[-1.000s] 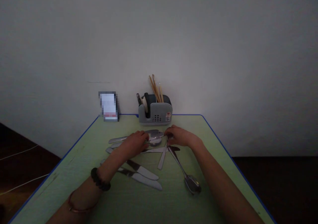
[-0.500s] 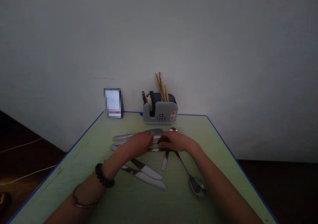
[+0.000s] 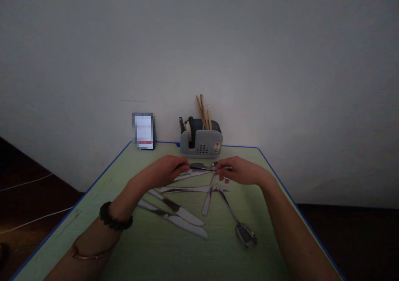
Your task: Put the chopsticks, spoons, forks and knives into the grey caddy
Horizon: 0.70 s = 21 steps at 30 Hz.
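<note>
Both hands meet above a scatter of cutlery on a green table (image 3: 93,214). My left hand (image 3: 166,171) and my right hand (image 3: 238,171) each pinch one end of a slim metal utensil (image 3: 202,168) held level between them, a little above the table. I cannot tell what kind of utensil it is. Under the hands lie several knives (image 3: 181,214) and a spoon (image 3: 245,233) near the front right. A dark bead bracelet and a thin bangle are on my left wrist.
A grey cutlery holder (image 3: 202,141) with wooden chopsticks (image 3: 202,111) stands at the table's far edge against the white wall. A small blurred card (image 3: 144,130) stands to its left. The table has a blue rim; dark floor and cables lie at left.
Both hands have risen from the cutlery pile and drawn apart, lifting a slim utensil between them. The view has shifted slightly.
</note>
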Each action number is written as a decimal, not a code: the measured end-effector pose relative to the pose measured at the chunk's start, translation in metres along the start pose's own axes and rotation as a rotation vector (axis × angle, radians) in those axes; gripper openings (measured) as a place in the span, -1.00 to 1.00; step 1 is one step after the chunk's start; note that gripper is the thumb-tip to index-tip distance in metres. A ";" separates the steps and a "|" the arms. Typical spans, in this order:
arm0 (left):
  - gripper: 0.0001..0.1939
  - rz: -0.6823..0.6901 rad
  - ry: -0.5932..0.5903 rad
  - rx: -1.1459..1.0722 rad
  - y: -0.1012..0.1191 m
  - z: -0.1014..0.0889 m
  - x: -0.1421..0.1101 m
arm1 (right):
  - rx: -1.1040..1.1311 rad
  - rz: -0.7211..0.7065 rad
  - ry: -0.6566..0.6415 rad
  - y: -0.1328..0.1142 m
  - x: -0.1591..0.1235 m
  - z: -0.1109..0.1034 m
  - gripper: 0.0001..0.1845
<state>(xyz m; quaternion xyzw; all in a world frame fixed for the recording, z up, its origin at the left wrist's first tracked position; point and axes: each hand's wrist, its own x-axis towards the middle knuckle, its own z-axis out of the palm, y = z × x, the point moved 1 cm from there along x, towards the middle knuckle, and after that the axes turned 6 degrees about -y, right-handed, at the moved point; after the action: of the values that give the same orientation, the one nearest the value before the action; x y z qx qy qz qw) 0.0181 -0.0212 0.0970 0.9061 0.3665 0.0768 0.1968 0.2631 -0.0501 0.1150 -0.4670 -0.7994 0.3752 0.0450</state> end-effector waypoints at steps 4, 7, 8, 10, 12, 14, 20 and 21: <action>-0.76 0.007 0.066 0.021 0.008 0.001 0.002 | -0.055 -0.038 -0.078 -0.016 0.011 0.011 -0.73; -0.72 -0.035 0.097 -0.004 0.009 -0.005 -0.001 | -0.105 -0.072 -0.039 -0.020 0.009 0.006 -0.72; -0.71 -0.039 0.099 -0.023 0.008 -0.007 -0.002 | -0.118 -0.084 -0.023 -0.020 0.006 0.003 -0.71; -0.70 -0.012 0.089 -0.065 0.008 -0.012 -0.005 | -0.113 -0.091 -0.014 -0.019 0.000 -0.002 -0.69; -0.71 0.024 0.072 -0.100 0.010 -0.015 -0.006 | -0.074 -0.074 -0.022 -0.018 -0.004 -0.003 -0.68; -0.71 0.036 0.075 -0.117 0.012 -0.016 -0.007 | -0.045 -0.056 -0.020 -0.021 -0.004 0.000 -0.68; -0.72 -0.069 0.155 -0.075 0.014 -0.011 -0.004 | -0.151 -0.167 0.075 -0.031 0.009 0.011 -0.71; -0.70 -0.086 0.162 -0.054 0.014 -0.011 -0.004 | -0.157 -0.174 0.090 -0.030 0.009 0.010 -0.71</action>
<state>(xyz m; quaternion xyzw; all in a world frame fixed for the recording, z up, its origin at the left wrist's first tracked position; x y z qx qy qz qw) 0.0209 -0.0292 0.1130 0.8747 0.4176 0.1512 0.1941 0.2320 -0.0571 0.1245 -0.4143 -0.8610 0.2849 0.0767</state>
